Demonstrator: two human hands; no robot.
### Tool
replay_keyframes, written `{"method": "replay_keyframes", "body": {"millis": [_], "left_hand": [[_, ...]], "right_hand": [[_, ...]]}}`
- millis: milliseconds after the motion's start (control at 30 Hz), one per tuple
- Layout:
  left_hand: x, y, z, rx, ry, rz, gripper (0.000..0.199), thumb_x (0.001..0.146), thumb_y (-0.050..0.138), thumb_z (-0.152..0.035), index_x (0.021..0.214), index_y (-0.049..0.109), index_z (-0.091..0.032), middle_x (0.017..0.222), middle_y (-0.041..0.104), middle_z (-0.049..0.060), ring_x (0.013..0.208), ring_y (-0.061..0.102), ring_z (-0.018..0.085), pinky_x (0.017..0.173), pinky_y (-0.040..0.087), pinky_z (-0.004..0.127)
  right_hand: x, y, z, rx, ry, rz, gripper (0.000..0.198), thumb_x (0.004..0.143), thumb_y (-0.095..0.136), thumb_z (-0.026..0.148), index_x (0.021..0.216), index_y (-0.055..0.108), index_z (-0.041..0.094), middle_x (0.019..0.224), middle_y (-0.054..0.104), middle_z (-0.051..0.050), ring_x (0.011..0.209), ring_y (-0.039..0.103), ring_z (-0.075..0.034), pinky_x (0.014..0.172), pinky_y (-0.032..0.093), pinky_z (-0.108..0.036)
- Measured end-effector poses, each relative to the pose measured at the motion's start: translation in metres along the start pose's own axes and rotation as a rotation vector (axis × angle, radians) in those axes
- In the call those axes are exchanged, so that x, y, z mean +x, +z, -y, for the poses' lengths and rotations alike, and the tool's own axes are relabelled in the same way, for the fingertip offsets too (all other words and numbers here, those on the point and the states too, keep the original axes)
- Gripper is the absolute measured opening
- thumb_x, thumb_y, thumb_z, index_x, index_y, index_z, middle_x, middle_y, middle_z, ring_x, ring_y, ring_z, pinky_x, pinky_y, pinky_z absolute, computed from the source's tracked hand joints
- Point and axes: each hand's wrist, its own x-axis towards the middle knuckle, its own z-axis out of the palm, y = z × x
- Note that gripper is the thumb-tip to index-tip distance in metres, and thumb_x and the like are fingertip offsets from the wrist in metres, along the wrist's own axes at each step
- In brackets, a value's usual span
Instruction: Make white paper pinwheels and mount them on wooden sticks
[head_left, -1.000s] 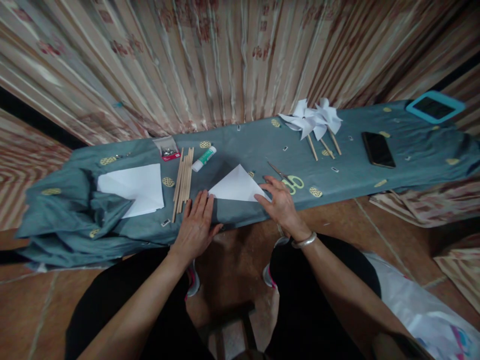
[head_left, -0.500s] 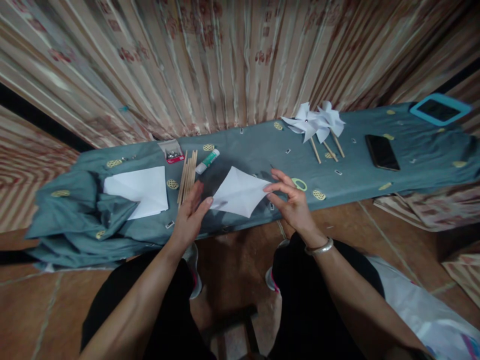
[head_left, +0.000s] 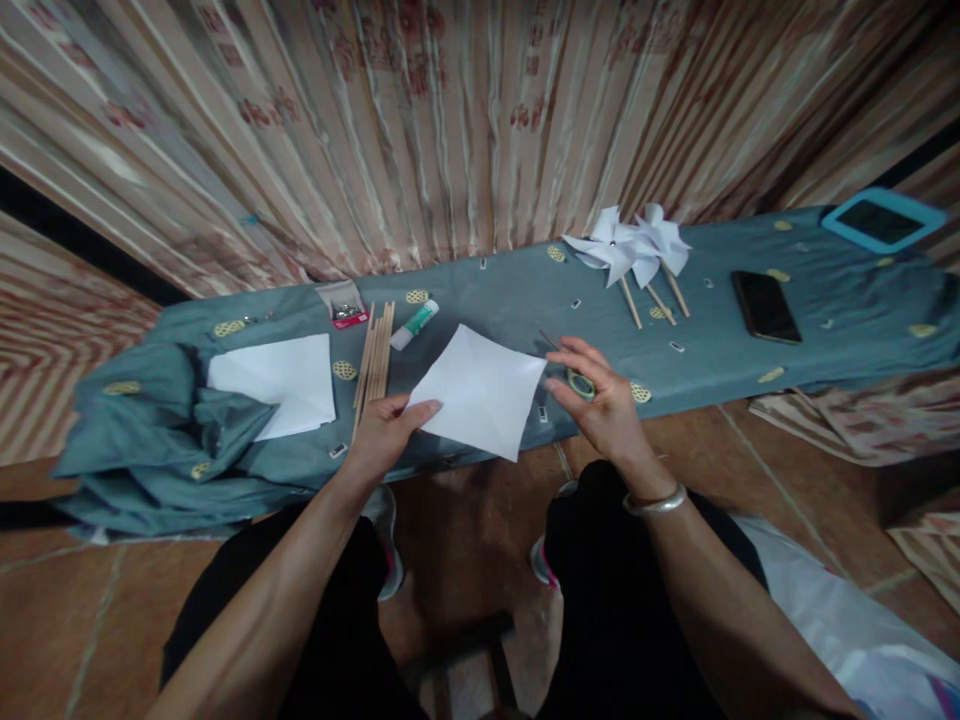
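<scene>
A: Where was the sheet of white paper [head_left: 480,392] in relation to the hands?

B: Between them, turned so that one corner pointed left and another right. The left hand [head_left: 390,425] had the left corner pinched, its thumb lying on top of the paper and its fingers mostly hidden underneath.

A: And the right hand [head_left: 600,400]?

B: It was open, thumb and fingers parted, right at the opposite corner. The tip of that corner came up to the forefinger; whether they touched, I couldn't tell.

A: Was the paper flat?

B: Not quite. Faint creases ran across it, and its near corner reached towards the near edge of the blue-green cloth [head_left: 502,290].

A: What lay around the grip?

B: Just beyond the left hand were thin wooden sticks [head_left: 379,350], side by side, with a glue stick [head_left: 415,325] at their far right. Farther left sat a stack of white paper [head_left: 289,375], partly covered by a fold of the cloth.

A: Anything by the right hand?

B: Scissors [head_left: 581,384], partly hidden behind its fingers, a loop of the handle showing between finger and thumb. Farther off to the right lay white paper pinwheels [head_left: 613,248] on sticks, and a dark phone [head_left: 765,306] well to their right.
</scene>
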Motion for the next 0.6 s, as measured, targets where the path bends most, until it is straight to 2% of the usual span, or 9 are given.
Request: {"method": "replay_keyframes", "body": {"millis": [100, 167, 233, 467, 600], "left_hand": [[0.004, 0.000, -0.002, -0.045, 0.055, -0.101, 0.043, 0.046, 0.085, -0.050, 0.073, 0.075, -0.017, 0.069, 0.072, 0.003, 0.060, 0.061, 0.017, 0.058, 0.051, 0.029], [0.008, -0.001, -0.004, -0.047, 0.100, -0.149, 0.041, 0.049, 0.084, -0.048, 0.074, 0.075, -0.017, 0.069, 0.072, 0.002, 0.061, 0.060, 0.017, 0.061, 0.051, 0.030], [0.012, -0.003, -0.006, -0.033, 0.144, -0.188, 0.038, 0.053, 0.082, -0.045, 0.075, 0.075, -0.015, 0.068, 0.071, 0.002, 0.060, 0.059, 0.015, 0.062, 0.051, 0.029], [0.021, -0.005, -0.019, 0.055, 0.286, -0.297, 0.035, 0.059, 0.077, -0.039, 0.082, 0.075, -0.012, 0.071, 0.071, 0.002, 0.061, 0.059, 0.015, 0.061, 0.049, 0.028], [0.024, -0.007, -0.024, 0.080, 0.325, -0.332, 0.032, 0.063, 0.074, -0.037, 0.083, 0.076, -0.012, 0.073, 0.072, 0.003, 0.064, 0.062, 0.017, 0.061, 0.050, 0.028]], "right_hand": [[0.002, -0.010, -0.018, -0.328, 0.058, -0.031, 0.029, 0.088, 0.054, 0.030, 0.111, 0.067, 0.019, 0.119, 0.066, -0.013, 0.112, 0.061, -0.028, 0.099, 0.046, -0.046], [0.002, -0.014, -0.030, -0.543, 0.097, 0.013, 0.028, 0.087, 0.056, 0.030, 0.106, 0.069, 0.015, 0.108, 0.070, -0.017, 0.104, 0.064, -0.032, 0.094, 0.047, -0.048], [0.002, -0.015, -0.039, -0.668, 0.106, 0.074, 0.028, 0.085, 0.058, 0.030, 0.103, 0.070, 0.012, 0.102, 0.072, -0.019, 0.095, 0.066, -0.033, 0.089, 0.049, -0.047], [0.008, -0.015, -0.042, -0.821, 0.116, 0.158, 0.029, 0.085, 0.055, 0.028, 0.107, 0.067, 0.013, 0.094, 0.073, -0.018, 0.085, 0.069, -0.032, 0.077, 0.050, -0.041], [0.015, -0.017, -0.044, -0.757, 0.165, 0.165, 0.028, 0.080, 0.059, 0.026, 0.104, 0.069, 0.016, 0.088, 0.074, -0.015, 0.081, 0.070, -0.031, 0.073, 0.051, -0.040]]}}
